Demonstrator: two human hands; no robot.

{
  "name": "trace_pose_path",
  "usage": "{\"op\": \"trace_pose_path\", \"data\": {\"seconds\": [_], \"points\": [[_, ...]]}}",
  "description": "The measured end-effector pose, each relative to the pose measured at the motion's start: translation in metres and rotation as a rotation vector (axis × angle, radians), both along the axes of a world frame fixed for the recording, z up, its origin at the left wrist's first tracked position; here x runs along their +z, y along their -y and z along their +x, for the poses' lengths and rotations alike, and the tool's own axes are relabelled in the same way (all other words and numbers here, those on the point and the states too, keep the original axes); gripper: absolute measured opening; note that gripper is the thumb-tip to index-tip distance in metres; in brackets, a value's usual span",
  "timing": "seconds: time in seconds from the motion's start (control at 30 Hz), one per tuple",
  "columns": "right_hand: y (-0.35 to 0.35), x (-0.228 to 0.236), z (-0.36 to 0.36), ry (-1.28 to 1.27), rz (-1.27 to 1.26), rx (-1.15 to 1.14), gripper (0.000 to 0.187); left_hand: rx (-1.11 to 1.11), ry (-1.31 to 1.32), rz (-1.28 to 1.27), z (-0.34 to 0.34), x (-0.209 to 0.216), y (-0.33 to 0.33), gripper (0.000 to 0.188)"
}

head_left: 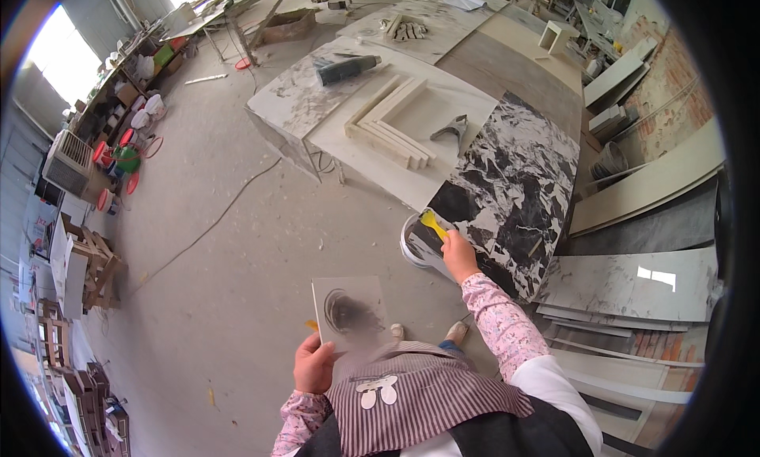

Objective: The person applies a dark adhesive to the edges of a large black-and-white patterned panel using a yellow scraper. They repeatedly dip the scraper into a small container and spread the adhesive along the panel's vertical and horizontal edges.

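Note:
My left hand grips a pale square board by its lower left corner, thumb on the face. A dark grey smear covers the middle of that board. Beside my fingers, a bit of something yellow pokes out past its left edge; the rest is hidden. My right hand is closed around a yellow scraper, held at the near left corner of a black-and-white marbled slab. Just left of that corner is a white bucket, partly covered by the slab and my hand.
On the pale worktop lie nested cream L-shaped pieces, a dark clamp and a grey-green power tool. Stone slabs are stacked at the right. A cable crosses the floor; buckets line the left wall.

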State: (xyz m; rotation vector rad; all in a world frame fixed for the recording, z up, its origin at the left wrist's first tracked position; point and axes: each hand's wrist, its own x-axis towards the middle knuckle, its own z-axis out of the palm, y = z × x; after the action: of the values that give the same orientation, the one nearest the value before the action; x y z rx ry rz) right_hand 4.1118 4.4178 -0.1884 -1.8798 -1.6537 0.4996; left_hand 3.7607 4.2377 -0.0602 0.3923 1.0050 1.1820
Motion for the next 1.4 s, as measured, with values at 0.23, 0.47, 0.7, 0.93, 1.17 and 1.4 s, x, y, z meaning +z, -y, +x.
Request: {"op": "trace_pose_path", "data": {"seconds": [0.23, 0.47, 0.7, 0.93, 1.17, 1.4], "points": [[0.047, 0.009, 0.031, -0.04, -0.092, -0.05, 0.015, -0.031, -0.006, 0.013, 0.001, -0.005, -0.01, 0.034], [0.118, -0.001, 0.081, -0.153, -0.199, -0.21, 0.014, -0.115, 0.004, 0.031, 0.014, -0.001, -0.029, 0.034], [0.176, 0.019, 0.104, -0.147, -0.277, -0.306, 0.015, -0.214, -0.001, 0.023, 0.026, 0.004, -0.038, 0.035], [0.157, 0.021, 0.096, -0.108, -0.108, -0.309, 0.015, -0.292, -0.012, 0.022, 0.039, 0.006, -0.044, 0.035], [0.201, -0.006, 0.133, -0.087, -0.145, -0.453, 0.017, -0.311, -0.012, 0.033, 0.045, 0.011, -0.044, 0.032], [0.251, -0.017, 0.164, -0.051, -0.207, -0.532, 0.017, -0.382, -0.011, 0.057, 0.052, 0.008, -0.053, 0.032]]}}
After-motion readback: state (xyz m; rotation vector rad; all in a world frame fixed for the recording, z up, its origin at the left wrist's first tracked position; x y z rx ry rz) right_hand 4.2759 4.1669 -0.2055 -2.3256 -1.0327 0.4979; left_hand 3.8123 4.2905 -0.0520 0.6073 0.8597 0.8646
